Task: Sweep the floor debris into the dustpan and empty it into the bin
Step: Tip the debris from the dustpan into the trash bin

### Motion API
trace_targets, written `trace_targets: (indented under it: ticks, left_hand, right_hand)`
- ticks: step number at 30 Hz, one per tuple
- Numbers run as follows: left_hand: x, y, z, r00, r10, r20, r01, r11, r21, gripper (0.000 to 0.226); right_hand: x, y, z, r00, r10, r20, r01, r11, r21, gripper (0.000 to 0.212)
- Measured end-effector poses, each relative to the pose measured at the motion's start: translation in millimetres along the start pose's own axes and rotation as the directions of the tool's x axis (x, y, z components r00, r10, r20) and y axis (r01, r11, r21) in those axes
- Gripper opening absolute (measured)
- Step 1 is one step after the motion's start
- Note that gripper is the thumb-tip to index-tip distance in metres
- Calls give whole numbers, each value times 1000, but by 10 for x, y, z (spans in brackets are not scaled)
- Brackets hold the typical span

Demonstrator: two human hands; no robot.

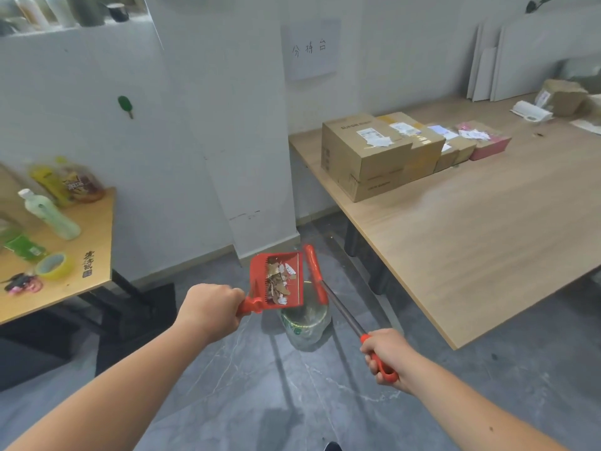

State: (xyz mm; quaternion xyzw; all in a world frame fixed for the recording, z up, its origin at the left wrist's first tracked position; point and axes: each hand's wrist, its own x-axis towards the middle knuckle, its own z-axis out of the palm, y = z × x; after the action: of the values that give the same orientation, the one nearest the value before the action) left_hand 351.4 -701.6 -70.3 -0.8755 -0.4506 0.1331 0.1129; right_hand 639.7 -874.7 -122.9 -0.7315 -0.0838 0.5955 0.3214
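Note:
My left hand (209, 309) grips the handle of a small red dustpan (260, 271), held in the air and tilted on its side. Brown leaf bits and white paper scraps (279, 283) lie inside it. Directly below the pan stands a clear plastic bin (304, 323) on the grey floor, partly hidden by the pan. My right hand (385, 356) holds the red grip of a broom (344, 312) with a metal shaft. The broom's red head (313, 270) points away from me and rests beside the dustpan's right edge, over the bin.
A long wooden table (471, 229) with several cardboard boxes (364, 154) fills the right side. A smaller wooden table (78, 242) on the left carries bottles and a tape roll (53, 265). A white wall stands behind the bin. Grey tiled floor (260, 385) lies between the tables.

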Motion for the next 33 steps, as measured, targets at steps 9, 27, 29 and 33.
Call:
trace_targets:
  ticks: [9,27,29,33]
  left_hand:
    - [27,21,1,983,185,11,-185,979,89,39]
    - [-40,241,-57,906,418,72,-424,887,183,15]
    - [-37,277,-79,901,427,71,-433,883,180,15]
    - [-14,318,-91,899,434,58,-437,879,191,13]
  right_hand:
    - [-25,84,-37,1000,25,7,-25,996,83,13]
    - [-165,290,283,1000,-8,-24,7,999,-44,17]
    - [-175,301,291,1000,-17,-24,15,999,-48,18]
    - [-176,321,287,1000,-2,-30,0,999,-43,25]
